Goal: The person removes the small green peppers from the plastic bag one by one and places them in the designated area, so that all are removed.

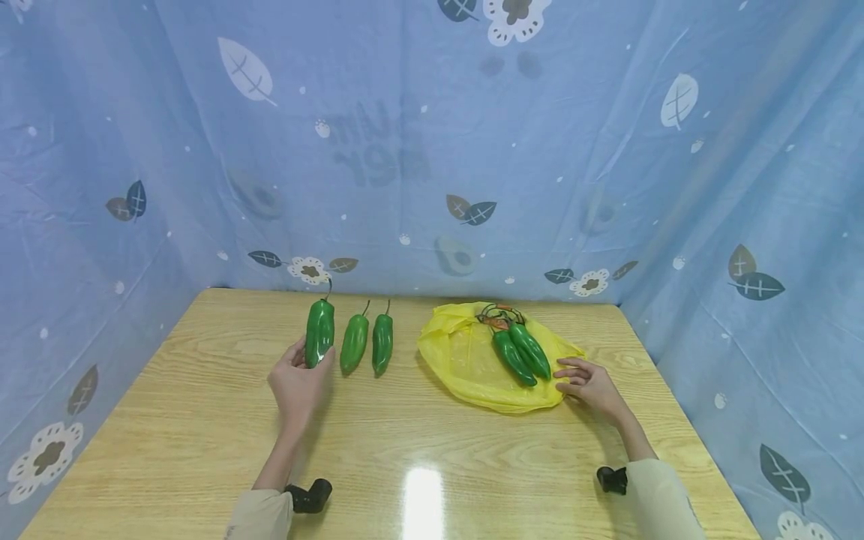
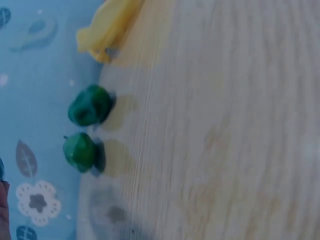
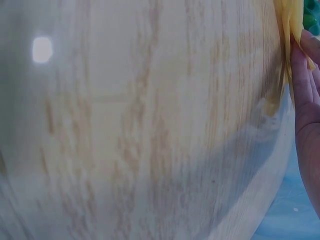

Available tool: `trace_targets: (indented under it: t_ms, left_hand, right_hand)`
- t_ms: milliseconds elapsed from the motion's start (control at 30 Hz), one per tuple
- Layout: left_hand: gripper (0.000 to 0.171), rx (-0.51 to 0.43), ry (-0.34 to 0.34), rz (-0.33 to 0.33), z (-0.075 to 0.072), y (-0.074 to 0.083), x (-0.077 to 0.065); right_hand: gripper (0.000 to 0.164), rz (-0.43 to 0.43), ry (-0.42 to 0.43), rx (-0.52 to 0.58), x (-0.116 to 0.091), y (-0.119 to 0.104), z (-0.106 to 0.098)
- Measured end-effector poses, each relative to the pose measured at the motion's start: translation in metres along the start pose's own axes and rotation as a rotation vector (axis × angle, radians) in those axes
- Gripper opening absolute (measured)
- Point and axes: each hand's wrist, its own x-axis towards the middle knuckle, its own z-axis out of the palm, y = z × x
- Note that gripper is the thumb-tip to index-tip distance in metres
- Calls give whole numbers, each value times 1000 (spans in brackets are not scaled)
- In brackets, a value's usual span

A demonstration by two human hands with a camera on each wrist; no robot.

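My left hand [image 1: 301, 381] holds a large glossy green pepper [image 1: 320, 330] by its lower end, with the curved stem pointing up and away. Only a sliver of that hand [image 2: 4, 212] shows in the left wrist view. Just right of it, a lighter green pepper [image 1: 354, 343] and a darker green pepper [image 1: 382, 343] lie side by side on the table. On the right, my right hand [image 1: 589, 386] pinches the edge of a yellow plastic bag [image 1: 466, 360]. Two green peppers [image 1: 530, 351] rest on the bag, stems toward the back.
Brownish-orange pieces and dark stems [image 1: 498, 321] lie at the back of the bag. Blue patterned cloth [image 1: 405, 150] hangs behind and beside the wooden table [image 1: 378, 450]. Black wrist mounts [image 1: 310, 496] sit at both sleeves.
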Motion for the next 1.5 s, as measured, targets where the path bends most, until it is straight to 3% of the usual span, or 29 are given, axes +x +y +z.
trace_targets:
  t_ms: [133,367,733,1067,1500]
  left_hand:
    - [52,2,-17,-50,-3,-6,10]
    - [54,14,-56,-65,-5,-17,23]
    - [57,40,-109,-108,7,-26,37]
    - [59,41,-145,-216,15,-40,42]
    - [54,110,-130,-166,22,-54,44]
  right_hand:
    - [53,-8,0,-3,0,-1,0]
    - [55,1,-4,18,-1,-2,0]
    - [55,-3,-14,24,-2,-2,-1]
    - [57,6,-15,43,-2,-2,-1]
    - [56,0,-4,43,-1,1,0]
